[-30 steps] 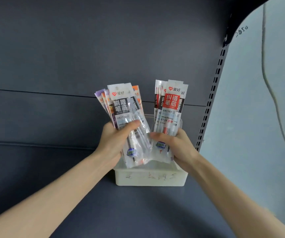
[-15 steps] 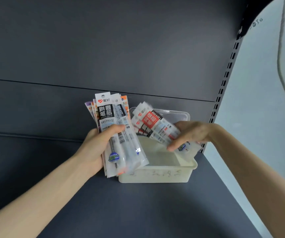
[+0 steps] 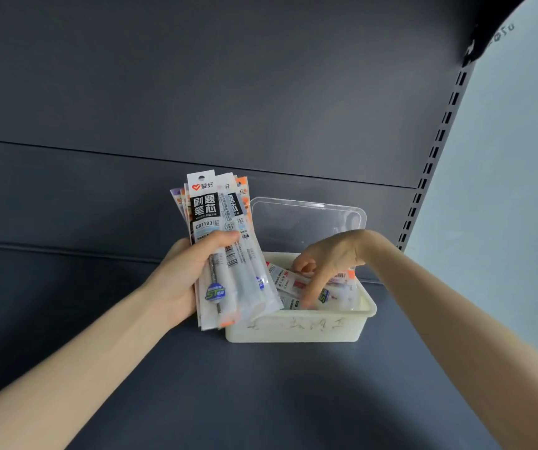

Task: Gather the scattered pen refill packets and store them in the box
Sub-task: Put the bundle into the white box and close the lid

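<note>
My left hand (image 3: 180, 280) grips a fanned stack of pen refill packets (image 3: 225, 251), held upright just left of the box, thumb across the front packet. The white plastic box (image 3: 296, 329) sits on the dark shelf with its clear lid (image 3: 309, 222) standing open behind it. My right hand (image 3: 326, 264) reaches down into the box from the right. Its fingers and thumb close around a second bundle of packets (image 3: 288, 280), which lies flat inside the box. The hand hides part of that bundle.
The dark grey shelf board (image 3: 261, 391) runs in front of and left of the box. A dark back panel (image 3: 196, 92) rises behind it. A slotted upright (image 3: 436, 147) marks the shelf's right end, with a pale wall (image 3: 504, 190) beyond.
My right hand has tilted its bundle from upright and lowered it into the box. My left hand keeps its stack upright, now lower and beside the box's left edge.
</note>
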Action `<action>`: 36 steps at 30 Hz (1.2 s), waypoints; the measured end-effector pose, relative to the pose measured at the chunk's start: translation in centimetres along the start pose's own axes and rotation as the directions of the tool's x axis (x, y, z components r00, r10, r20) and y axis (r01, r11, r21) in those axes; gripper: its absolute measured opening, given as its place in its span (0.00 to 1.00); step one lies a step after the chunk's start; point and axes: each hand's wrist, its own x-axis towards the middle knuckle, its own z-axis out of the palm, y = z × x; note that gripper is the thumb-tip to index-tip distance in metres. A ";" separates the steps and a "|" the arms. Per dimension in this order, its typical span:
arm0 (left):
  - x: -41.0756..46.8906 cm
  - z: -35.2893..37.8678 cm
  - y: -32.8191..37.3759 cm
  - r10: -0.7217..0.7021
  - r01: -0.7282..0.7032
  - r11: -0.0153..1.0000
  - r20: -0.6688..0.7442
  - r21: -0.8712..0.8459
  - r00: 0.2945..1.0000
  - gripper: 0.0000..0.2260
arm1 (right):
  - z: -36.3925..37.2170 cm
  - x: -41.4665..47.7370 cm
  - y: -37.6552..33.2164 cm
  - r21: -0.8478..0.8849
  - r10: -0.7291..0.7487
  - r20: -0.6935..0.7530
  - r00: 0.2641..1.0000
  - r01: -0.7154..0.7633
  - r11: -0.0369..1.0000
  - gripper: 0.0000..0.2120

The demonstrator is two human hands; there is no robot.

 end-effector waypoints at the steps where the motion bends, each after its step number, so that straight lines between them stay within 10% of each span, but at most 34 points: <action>1: 0.0 0.0 0.0 -0.001 0.001 1.000 0.000 -0.001 1.000 0.06 | 0.2 -0.1 0.2 0.021 -0.023 -0.053 0.998 0.024 0.999 0.25; 9: -0.1 0.5 -0.1 0.023 -0.023 1.000 0.010 0.000 1.000 0.07 | 3.4 -0.8 0.8 0.135 -0.174 -0.290 0.941 0.220 0.966 0.16; 13: -0.2 1.6 0.1 0.041 -0.039 0.997 0.031 -0.074 0.999 0.08 | 3.6 -2.8 -0.1 0.420 -0.161 -0.629 0.761 0.507 0.753 0.21; 23: -0.1 5.6 -1.0 0.008 0.026 0.985 0.199 -0.171 0.980 0.22 | 4.5 -4.4 -1.5 0.546 -0.278 -0.561 0.779 0.601 0.583 0.16; 27: 0.0 5.2 -1.4 0.017 -0.003 0.999 0.264 -0.051 0.964 0.24 | 3.5 -4.2 0.3 0.519 -0.244 -0.516 0.821 0.527 0.673 0.18; 32: 0.5 2.0 0.1 0.169 -0.168 0.982 0.006 -0.088 0.986 0.30 | 1.0 -5.1 1.9 0.390 -0.194 -0.342 0.920 0.327 0.861 0.21; 36: 0.1 0.6 -1.0 0.296 -0.275 0.823 0.038 0.496 0.954 0.33 | 0.2 -4.6 1.5 0.208 -0.118 -0.180 0.977 0.155 0.966 0.19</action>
